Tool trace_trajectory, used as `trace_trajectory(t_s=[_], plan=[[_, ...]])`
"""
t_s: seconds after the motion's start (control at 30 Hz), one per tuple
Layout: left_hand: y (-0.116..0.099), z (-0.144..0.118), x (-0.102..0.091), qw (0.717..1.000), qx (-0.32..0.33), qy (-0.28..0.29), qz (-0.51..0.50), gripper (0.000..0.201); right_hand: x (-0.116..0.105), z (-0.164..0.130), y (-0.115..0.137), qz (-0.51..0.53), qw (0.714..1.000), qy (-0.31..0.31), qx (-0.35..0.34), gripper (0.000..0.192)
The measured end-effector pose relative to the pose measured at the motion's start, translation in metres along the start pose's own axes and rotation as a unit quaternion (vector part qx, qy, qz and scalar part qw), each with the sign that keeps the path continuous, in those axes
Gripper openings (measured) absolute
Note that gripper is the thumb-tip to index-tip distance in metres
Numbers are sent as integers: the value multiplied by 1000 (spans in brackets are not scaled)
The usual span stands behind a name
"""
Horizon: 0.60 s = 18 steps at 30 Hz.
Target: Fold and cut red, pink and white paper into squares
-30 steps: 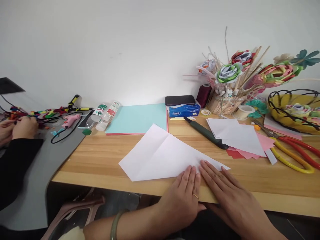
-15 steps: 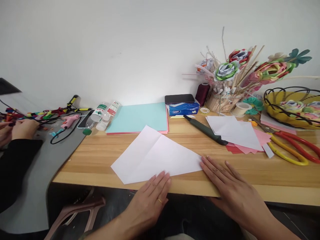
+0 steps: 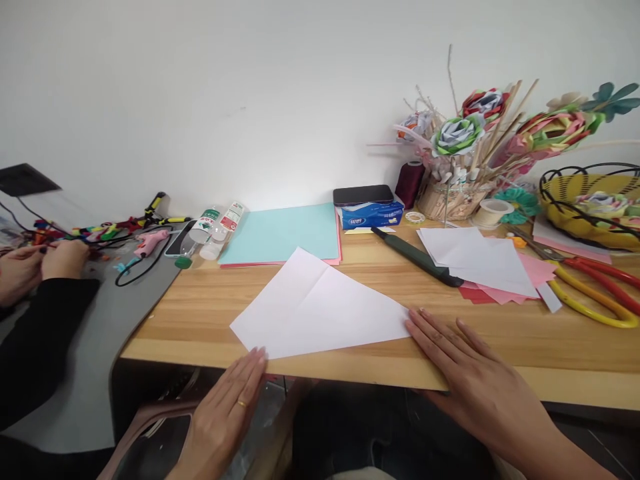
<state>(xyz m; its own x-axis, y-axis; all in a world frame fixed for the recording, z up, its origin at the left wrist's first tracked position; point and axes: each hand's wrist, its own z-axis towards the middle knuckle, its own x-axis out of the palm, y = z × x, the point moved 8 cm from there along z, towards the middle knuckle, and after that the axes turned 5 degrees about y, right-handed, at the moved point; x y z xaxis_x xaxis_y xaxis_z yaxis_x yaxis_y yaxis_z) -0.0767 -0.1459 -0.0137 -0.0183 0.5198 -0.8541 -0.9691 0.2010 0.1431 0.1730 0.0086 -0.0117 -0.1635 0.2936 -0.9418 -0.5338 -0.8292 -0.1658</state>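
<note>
A folded sheet of white paper (image 3: 320,310) lies on the wooden table (image 3: 360,363) near its front edge, with a crease running across its upper left part. My left hand (image 3: 225,400), a ring on one finger, rests its outstretched fingertips on the paper's lower left corner. At the paper's right-hand point, the fingers of my right hand (image 3: 465,360) lie flat and slightly spread, pressing the tip against the table. Neither hand grips anything.
Behind the paper are a stack of coloured sheets (image 3: 280,233), two bottles (image 3: 220,230) and a tissue pack (image 3: 370,215). To the right lie a dark green cutter (image 3: 415,257), white sheets (image 3: 480,260) and scissors (image 3: 595,280). At far left, another person's hands (image 3: 63,260) work.
My left hand has slid left along the paper's lower edge to its lower left corner. My right hand stays at the right tip. The view has shifted slightly.
</note>
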Motion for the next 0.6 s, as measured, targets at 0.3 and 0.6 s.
trace_trajectory(t_s=[0.3, 0.6], plan=[[8, -10, 5, 999, 13, 45, 9, 51, -8, -20, -22, -29, 999, -22, 14, 65], [3, -9, 5, 1000, -19, -13, 20, 52, -29, 16, 46, -6, 995, -85, 47, 90]])
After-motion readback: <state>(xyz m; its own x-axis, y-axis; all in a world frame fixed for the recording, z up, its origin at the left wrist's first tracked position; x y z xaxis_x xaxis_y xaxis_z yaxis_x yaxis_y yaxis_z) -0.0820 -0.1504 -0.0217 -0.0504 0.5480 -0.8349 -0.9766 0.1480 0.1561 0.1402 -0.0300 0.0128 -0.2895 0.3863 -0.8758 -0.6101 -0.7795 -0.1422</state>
